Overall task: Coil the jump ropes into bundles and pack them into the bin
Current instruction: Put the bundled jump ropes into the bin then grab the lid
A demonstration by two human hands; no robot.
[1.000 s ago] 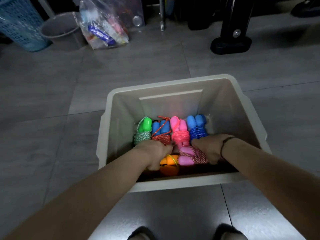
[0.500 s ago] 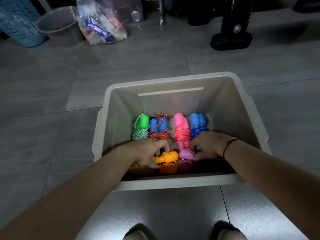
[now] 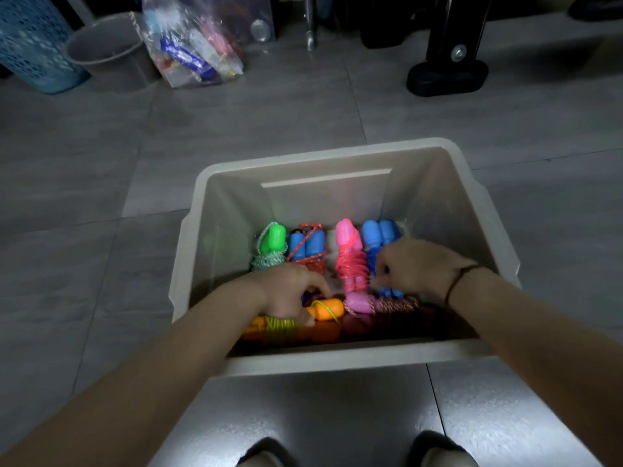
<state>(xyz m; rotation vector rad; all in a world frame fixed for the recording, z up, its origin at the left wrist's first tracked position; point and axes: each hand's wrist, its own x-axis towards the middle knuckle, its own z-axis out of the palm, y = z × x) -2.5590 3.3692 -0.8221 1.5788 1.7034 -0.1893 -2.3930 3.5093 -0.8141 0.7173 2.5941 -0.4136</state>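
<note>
White plastic, deep and square, the open storage bin (image 3: pixel 337 156) sits on the grey tiled floor (image 3: pixel 236 123) at the person's feet, and both bare arms reach down into it; along its far half four coiled jump-rope bundles lie side by side, handles pointing away: a green-handled one with pale green cord (image 3: pixel 271 247), a blue-handled one wound in red cord (image 3: pixel 308 249), a pink-handled one in pink cord (image 3: pixel 350 254) and a blue-handled one in blue cord (image 3: pixel 379 235); I judge they are laid in a row like that so each keeps its wrap and the near strip stays free for more. The left hand (image 3: pixel 286 293) rests on an orange-handled bundle with yellow-green cord (image 3: pixel 323 310) lying crosswise by the near wall, its grip curled loosely over the handles, fingers bent but not clenched, as though pressing it flat into place; the right hand (image 3: pixel 411 269) hovers just beside a lilac-handled bundle with red-and-white cord (image 3: pixel 364 303), also crosswise and end to end with the orange one; its fingers are curled downward, and I cannot tell whether they pinch anything, since the knuckles hide the tips. Turning these two sideways looks like a way of filling the near strip. Packing seems close to done; no loose rope shows on the floor.
</note>
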